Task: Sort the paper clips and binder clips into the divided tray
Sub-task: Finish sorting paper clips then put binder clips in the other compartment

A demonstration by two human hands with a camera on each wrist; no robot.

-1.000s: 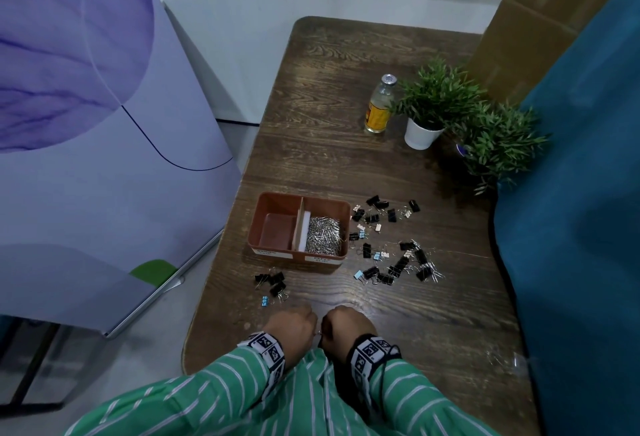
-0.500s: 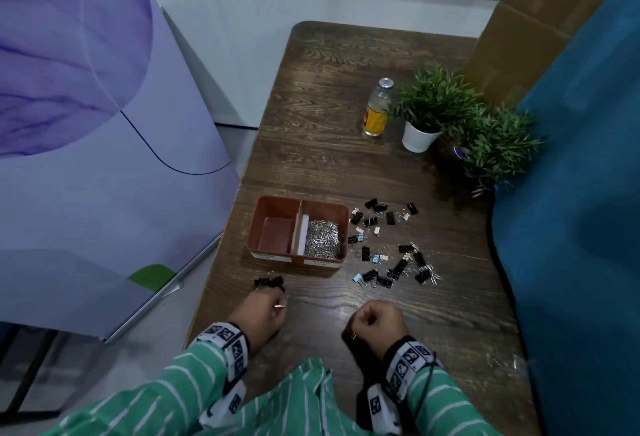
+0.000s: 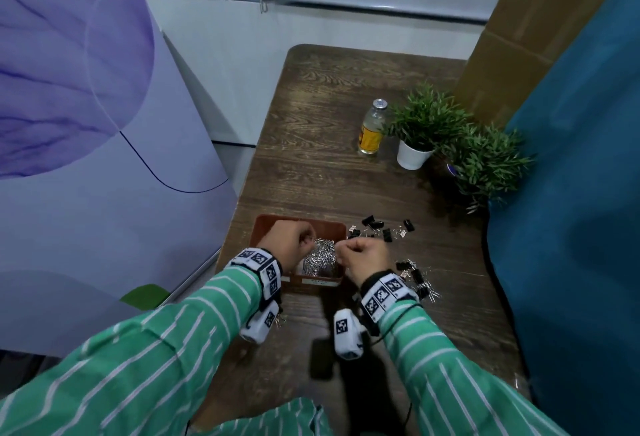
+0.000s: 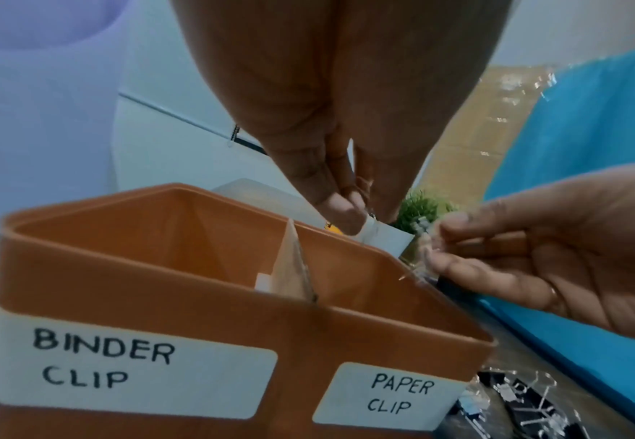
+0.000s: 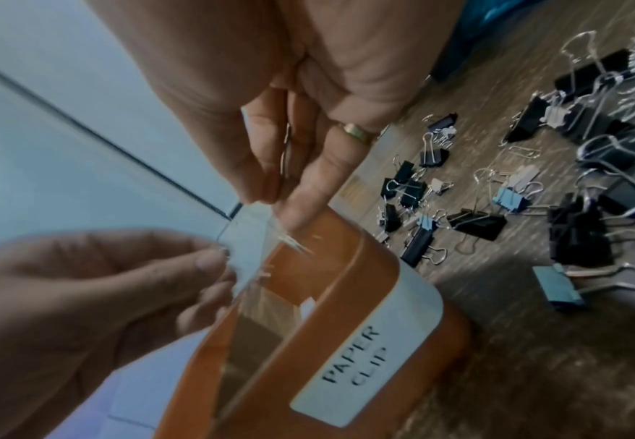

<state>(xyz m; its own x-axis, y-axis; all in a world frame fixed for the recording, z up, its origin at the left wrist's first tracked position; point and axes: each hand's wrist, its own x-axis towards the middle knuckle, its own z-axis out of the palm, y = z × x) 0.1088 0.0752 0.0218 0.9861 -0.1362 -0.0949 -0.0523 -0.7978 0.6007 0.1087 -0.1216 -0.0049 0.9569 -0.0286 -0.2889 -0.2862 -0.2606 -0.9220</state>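
The orange divided tray (image 3: 300, 219) carries the labels BINDER CLIP (image 4: 102, 365) and PAPER CLIP (image 4: 398, 396). A pile of silver paper clips (image 3: 320, 257) fills its right compartment. Both hands hover over that compartment. My left hand (image 3: 305, 246) pinches a thin paper clip (image 5: 225, 230) between thumb and fingertips. My right hand (image 3: 346, 251) pinches paper clips (image 5: 286, 154), and blurred clips (image 5: 295, 242) show just under its fingertips above the tray rim. Black and blue binder clips (image 5: 477, 221) lie scattered on the table to the right of the tray.
Further back on the wooden table (image 3: 311, 165) stand a small bottle (image 3: 372, 131) and two potted plants (image 3: 420, 131). A blue fabric surface (image 3: 571, 228) borders the right edge. A few binder clips (image 3: 279, 320) lie near the front left by my left wrist.
Both hands have moved forward from the table's near edge, left and right of centre, and now meet above the tray's paper clip compartment. The camera has also tilted nearer.
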